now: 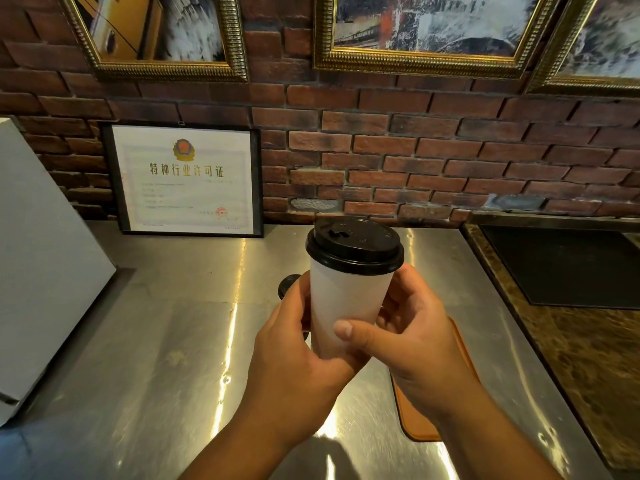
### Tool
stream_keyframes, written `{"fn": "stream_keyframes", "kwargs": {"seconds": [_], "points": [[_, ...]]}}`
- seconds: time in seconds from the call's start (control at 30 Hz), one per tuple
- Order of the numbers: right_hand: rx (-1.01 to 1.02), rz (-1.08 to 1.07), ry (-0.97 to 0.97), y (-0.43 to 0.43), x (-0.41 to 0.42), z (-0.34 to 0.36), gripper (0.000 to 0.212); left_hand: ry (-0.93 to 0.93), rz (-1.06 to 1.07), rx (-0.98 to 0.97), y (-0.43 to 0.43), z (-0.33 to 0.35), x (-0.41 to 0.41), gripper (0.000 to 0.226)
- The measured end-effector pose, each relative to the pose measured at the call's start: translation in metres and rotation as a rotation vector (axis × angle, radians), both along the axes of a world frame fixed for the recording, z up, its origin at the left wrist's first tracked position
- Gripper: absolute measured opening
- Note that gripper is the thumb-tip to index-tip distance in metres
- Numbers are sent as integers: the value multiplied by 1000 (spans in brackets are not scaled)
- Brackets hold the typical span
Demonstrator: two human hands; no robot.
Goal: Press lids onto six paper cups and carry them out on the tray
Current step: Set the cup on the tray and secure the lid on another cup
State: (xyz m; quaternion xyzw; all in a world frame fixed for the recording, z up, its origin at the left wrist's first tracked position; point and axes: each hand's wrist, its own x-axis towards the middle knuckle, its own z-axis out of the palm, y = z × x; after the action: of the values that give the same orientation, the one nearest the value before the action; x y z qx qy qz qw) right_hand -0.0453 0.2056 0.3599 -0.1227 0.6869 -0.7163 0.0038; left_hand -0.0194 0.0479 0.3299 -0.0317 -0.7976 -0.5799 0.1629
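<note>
A white paper cup [346, 303] with a black lid [355, 245] seated on its rim is held up above the steel counter. My left hand [294, 362] wraps its lower body from the left. My right hand [412, 337] grips it from the right, thumb laid across the front. Behind my left hand a bit of another black lid [287, 285] shows, the rest hidden. An orange-brown tray [420, 420] lies on the counter under my right wrist, mostly covered by the arm.
The stainless steel counter [166, 341] runs to a brick wall. A framed certificate [187, 178] leans on the wall at the back left. A white box [38, 271] stands at the left. A dark stone surface with a black panel [561, 265] lies to the right.
</note>
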Motion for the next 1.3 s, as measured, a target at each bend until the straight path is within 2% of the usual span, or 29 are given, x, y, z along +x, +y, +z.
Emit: {"fn": "stream_keyframes", "kwargs": {"seconds": [0.53,0.77,0.9,1.3], "points": [[21,31,27,3,-2,-5,82,14,-12,-32,3,-2,0,72],[28,30,65,5,-1,-8,87,30,-25,-56,3,-2,2,80],[17,77,56,5,-2,-4,84,21,-31,-71,2,-3,3,85],[17,62,40,3,-1,-6,90,70,-10,-51,4,2,2,77]]}}
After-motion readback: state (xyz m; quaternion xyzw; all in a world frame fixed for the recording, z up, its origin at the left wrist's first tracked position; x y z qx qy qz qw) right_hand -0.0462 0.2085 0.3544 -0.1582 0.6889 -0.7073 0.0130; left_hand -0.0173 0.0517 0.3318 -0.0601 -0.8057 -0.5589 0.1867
